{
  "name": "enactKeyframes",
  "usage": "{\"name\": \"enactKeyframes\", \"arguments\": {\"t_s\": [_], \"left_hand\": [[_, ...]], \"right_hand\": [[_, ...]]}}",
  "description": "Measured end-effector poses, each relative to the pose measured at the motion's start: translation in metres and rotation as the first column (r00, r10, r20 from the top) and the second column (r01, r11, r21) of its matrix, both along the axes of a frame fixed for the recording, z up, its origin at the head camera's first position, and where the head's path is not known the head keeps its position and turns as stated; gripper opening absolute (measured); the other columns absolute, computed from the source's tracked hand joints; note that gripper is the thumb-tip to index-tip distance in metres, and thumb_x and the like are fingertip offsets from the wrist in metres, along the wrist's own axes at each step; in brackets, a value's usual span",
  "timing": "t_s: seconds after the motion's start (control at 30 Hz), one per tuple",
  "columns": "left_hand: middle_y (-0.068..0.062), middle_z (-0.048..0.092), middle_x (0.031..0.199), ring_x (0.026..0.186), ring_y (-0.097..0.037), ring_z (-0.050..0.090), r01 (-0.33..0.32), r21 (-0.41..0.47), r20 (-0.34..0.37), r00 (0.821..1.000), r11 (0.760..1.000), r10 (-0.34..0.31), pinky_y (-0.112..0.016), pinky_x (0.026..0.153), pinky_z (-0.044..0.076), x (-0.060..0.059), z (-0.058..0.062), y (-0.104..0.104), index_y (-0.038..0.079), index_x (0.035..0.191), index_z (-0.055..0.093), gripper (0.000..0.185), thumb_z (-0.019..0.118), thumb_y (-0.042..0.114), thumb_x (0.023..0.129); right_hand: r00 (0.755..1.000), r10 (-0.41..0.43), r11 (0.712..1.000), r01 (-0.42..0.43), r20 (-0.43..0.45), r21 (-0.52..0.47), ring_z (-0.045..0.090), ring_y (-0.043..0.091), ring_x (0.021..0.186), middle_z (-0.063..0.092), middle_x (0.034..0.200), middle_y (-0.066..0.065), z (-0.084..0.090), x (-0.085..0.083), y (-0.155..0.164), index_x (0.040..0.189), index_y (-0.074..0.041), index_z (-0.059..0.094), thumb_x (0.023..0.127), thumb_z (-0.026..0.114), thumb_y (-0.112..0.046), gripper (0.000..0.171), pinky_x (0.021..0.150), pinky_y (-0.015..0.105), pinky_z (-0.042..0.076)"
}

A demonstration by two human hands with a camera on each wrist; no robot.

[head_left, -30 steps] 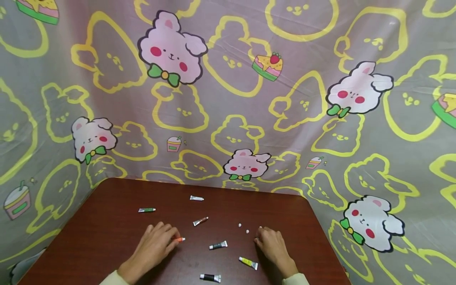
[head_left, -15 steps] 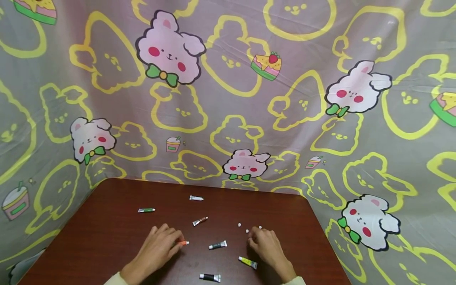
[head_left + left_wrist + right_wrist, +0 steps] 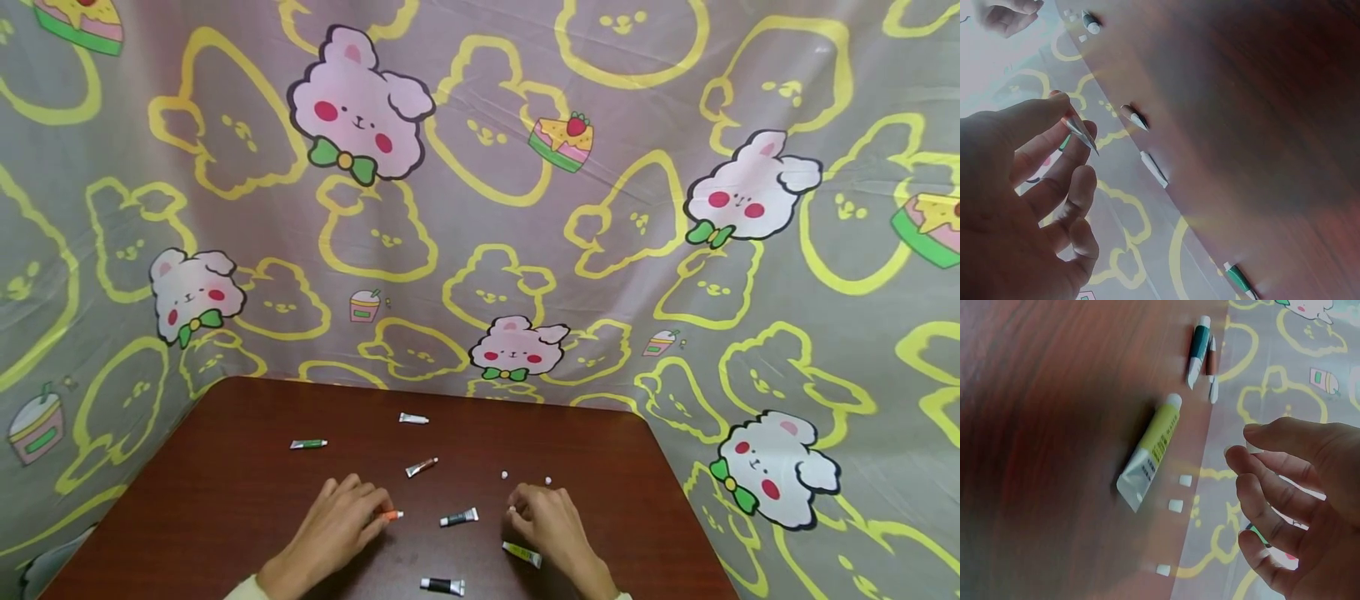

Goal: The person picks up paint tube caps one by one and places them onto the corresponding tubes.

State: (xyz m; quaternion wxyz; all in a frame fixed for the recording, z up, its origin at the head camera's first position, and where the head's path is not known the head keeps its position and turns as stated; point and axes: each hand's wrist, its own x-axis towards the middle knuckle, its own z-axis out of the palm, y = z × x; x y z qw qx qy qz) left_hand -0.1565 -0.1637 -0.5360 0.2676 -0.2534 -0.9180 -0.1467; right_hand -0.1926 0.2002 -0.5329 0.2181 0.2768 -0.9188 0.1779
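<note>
My left hand (image 3: 337,521) pinches a small orange paint tube (image 3: 392,516) between thumb and fingers, its white end pointing right. In the left wrist view the silver crimped tail of that paint tube (image 3: 1079,128) sticks out past the fingers. My right hand (image 3: 551,521) is raised above the table and pinches a tiny white cap (image 3: 1254,449) between thumb and index finger. Just below it lies a yellow paint tube (image 3: 521,554), partly hidden by the hand in the head view. White caps (image 3: 1175,505) lie loose on the table near that hand.
On the brown table (image 3: 225,500) lie a dark teal tube (image 3: 459,517), a black tube (image 3: 442,586), a brown tube (image 3: 422,467), a white tube (image 3: 414,418) and a green tube (image 3: 308,444). A patterned cloth (image 3: 480,208) hangs around the table's back and sides.
My right hand has moved left and picked up a white cap from the table. The left hand has shifted slightly right with the orange paint tube.
</note>
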Motion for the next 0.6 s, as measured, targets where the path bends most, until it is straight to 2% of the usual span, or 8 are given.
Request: {"name": "enactKeyframes", "arguments": {"t_s": [0.17,0.3,0.43,0.6], "left_hand": [[0.018,0.07,0.086,0.083,-0.004,0.048,0.009,0.006,0.02,1.0,1.0,-0.009,-0.026,0.071,0.028,0.0,0.001,0.001,0.032,0.091,0.072,0.019,0.09,0.034,0.086],[0.018,0.069,0.085,0.082,-0.004,0.048,0.032,0.009,0.011,0.999,0.999,-0.032,-0.026,0.07,0.028,0.0,0.001,0.002,0.032,0.091,0.072,0.02,0.09,0.032,0.085],[0.018,0.068,0.085,0.081,-0.005,0.048,0.061,0.014,-0.01,0.998,0.998,-0.061,-0.026,0.069,0.03,-0.001,-0.001,0.003,0.031,0.091,0.071,0.02,0.091,0.031,0.085],[0.018,0.066,0.083,0.081,-0.004,0.048,0.093,0.029,-0.056,0.994,0.995,-0.091,-0.024,0.069,0.031,-0.002,-0.002,0.004,0.031,0.09,0.07,0.022,0.092,0.031,0.084]], "right_hand": [[1.0,0.02,1.0,-0.02,0.003,-0.01,0.063,-0.011,0.064,0.074,0.075,-0.016,-0.001,0.005,-0.005,0.085,-0.021,0.072,0.079,0.091,-0.013,0.021,0.062,0.013,0.047],[0.999,0.037,0.999,-0.036,0.024,-0.037,0.062,-0.012,0.064,0.074,0.075,-0.017,0.001,0.011,-0.009,0.085,-0.021,0.074,0.083,0.088,-0.015,0.015,0.062,0.011,0.046],[0.999,0.051,0.997,-0.05,0.007,-0.057,0.061,-0.012,0.064,0.072,0.074,-0.017,0.003,0.016,-0.014,0.084,-0.022,0.076,0.081,0.087,-0.012,0.016,0.062,0.014,0.046],[0.994,0.036,0.997,-0.028,0.105,-0.076,0.06,-0.01,0.067,0.072,0.077,-0.017,0.004,0.02,-0.02,0.086,-0.023,0.075,0.082,0.086,-0.011,0.017,0.063,0.02,0.048]]}}
